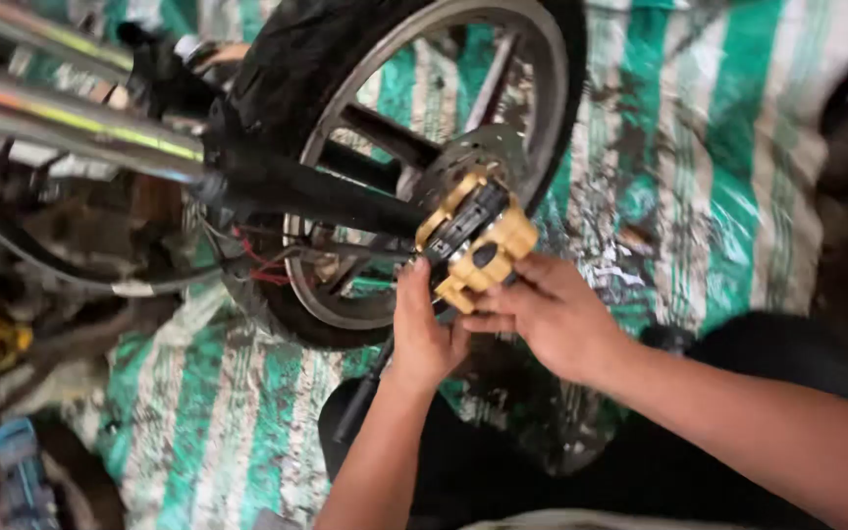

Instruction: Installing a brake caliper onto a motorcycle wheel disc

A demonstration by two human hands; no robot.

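A gold brake caliper [476, 243] sits at the lower end of a motorcycle's black fork leg [316, 191], against the drilled brake disc [473, 155] of the front wheel [424, 118]. The left hand [424, 334] pinches its underside; the right hand [547, 314] grips its lower corner, fingers closed on it. A slipping grip could likely drop the caliper onto the green striped tarp [728, 177].
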